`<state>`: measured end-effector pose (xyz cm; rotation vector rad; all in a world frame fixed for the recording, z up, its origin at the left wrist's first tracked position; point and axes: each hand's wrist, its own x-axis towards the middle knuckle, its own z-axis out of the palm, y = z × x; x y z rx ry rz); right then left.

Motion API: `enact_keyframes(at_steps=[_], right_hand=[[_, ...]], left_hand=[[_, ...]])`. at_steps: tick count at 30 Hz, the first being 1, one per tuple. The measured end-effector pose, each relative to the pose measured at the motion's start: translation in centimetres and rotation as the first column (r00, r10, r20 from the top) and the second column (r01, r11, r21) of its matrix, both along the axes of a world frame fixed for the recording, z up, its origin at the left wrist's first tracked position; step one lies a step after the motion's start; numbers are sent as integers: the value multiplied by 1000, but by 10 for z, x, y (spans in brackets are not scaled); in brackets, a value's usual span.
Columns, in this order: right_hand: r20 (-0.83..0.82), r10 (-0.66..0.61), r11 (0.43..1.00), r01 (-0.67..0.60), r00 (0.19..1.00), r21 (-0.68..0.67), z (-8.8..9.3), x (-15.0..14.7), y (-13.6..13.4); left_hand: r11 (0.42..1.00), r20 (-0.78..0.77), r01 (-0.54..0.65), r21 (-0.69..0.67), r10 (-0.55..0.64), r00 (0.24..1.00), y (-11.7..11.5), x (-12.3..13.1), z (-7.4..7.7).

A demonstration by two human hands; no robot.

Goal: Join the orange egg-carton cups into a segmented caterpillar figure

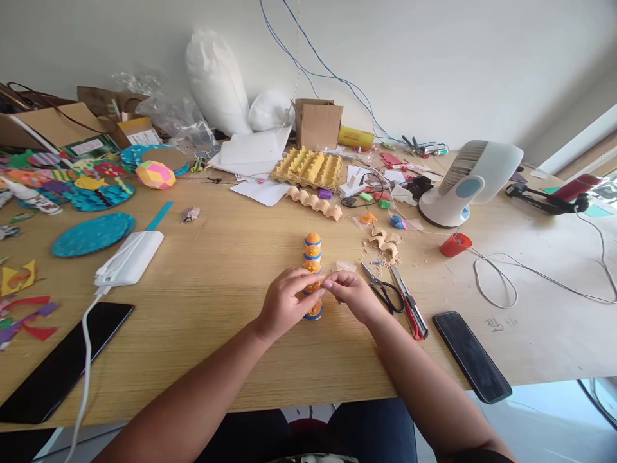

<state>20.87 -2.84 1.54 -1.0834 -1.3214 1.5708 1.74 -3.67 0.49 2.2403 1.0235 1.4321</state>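
Note:
An egg-carton strip [313, 253] covered in orange with blue edging and small yellow spots lies lengthwise in front of me, its middle partly hidden by my hands. Over it, my left hand [289, 297] is closed in a pinch, thumb and forefinger meeting the other hand's fingertips. My right hand [351, 293] pinches too, from the right side. Whatever sits between the fingertips is too small to make out. Just beyond my right hand is a small clear plastic piece [346, 266]. Black-handled scissors [385, 289] and a red utility knife [409, 303] lie to its right.
Cut carton scraps [384, 243], a red cup [456, 244] and a white fan [470, 183] stand to the right. Yellow egg trays [308, 168] lie at the back. Phones [472, 355] and a white power bank [130, 257] with a cable flank my arms.

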Motion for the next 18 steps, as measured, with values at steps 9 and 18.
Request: enact_keyframes(at_steps=[9,18], right_hand=[[58,-2,998,-1,998,56,4,-1,-1],[23,10,999,-11,1000,34,1,-1,-2]], left_hand=[[1000,-2,13,-17,-13,1000,1,-1,0],[1000,-14,-2,29,3,1000,-1,0,4]])
